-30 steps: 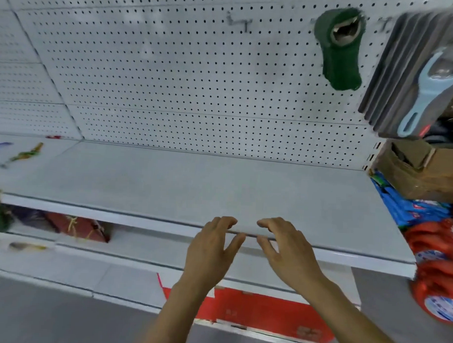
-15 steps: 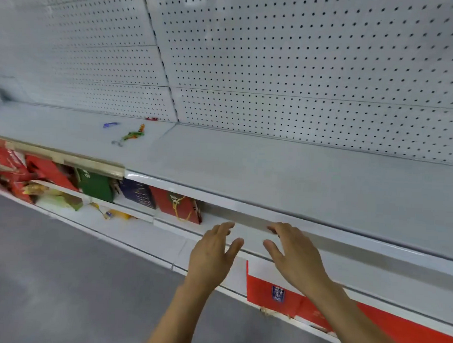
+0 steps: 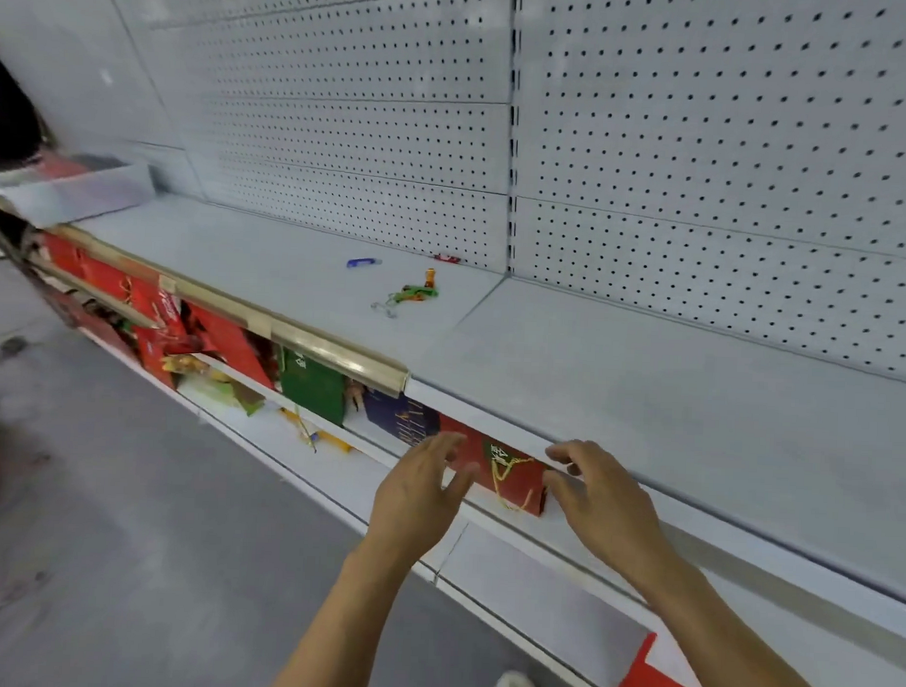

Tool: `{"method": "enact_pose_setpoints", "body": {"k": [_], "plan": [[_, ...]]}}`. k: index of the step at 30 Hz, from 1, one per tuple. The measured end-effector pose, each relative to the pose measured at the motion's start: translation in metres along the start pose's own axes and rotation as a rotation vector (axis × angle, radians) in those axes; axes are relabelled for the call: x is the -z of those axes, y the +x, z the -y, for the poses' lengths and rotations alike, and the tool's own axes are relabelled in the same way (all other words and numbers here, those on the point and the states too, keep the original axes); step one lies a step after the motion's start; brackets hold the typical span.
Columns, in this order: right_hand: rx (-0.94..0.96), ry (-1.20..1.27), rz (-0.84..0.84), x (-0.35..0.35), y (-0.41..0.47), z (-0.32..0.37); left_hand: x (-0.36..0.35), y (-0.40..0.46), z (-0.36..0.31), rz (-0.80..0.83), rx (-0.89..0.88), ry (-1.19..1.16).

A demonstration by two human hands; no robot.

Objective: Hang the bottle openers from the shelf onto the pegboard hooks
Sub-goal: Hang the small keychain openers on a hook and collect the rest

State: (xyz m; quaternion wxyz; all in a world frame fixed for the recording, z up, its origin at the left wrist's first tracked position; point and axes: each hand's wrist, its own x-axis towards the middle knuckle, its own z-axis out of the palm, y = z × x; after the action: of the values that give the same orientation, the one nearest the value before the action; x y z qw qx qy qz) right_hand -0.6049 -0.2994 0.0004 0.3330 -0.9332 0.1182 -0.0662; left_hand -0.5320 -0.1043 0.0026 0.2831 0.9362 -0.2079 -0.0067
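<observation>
This is a shop aisle. A long run of white retail shelving [image 3: 619, 380] fills the right and centre of the frame, backed by perforated pegboard panels [image 3: 704, 146] split by a slotted upright. A gold price-strip rail [image 3: 332, 352] edges the shelf at centre left. Beneath it, red, green and navy gift bags [image 3: 310, 389] stand in a row above the grey floor [image 3: 126, 511].

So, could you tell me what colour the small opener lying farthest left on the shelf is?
Blue, seen in the head view.
</observation>
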Motion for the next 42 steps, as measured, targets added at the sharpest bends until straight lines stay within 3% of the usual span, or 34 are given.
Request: {"method": "enact_pose_setpoints", "body": {"k": [14, 21, 28, 34, 39, 42], "plan": [[0.095, 0.004, 0.078, -0.074, 0.241, 0.057, 0.053, 0.217, 0.112, 0.027, 0.139, -0.117], [0.144, -0.108, 0.129, -0.108, 0.327, 0.096, 0.062, 0.292, 0.163, 0.025, 0.157, -0.041], [0.104, -0.26, 0.091, -0.138, 0.395, 0.13, 0.06, 0.341, 0.195, 0.119, -0.145, 0.141], [0.069, -0.539, 0.102, -0.159, 0.426, 0.138, 0.053, 0.373, 0.218, 0.167, -0.336, 0.24], [0.084, -0.684, 0.06, -0.17, 0.432, 0.143, 0.047, 0.384, 0.235, 0.147, -0.45, 0.201], [0.112, -0.77, -0.001, -0.169, 0.432, 0.151, 0.054, 0.387, 0.24, 0.173, -0.345, -0.014]]}}
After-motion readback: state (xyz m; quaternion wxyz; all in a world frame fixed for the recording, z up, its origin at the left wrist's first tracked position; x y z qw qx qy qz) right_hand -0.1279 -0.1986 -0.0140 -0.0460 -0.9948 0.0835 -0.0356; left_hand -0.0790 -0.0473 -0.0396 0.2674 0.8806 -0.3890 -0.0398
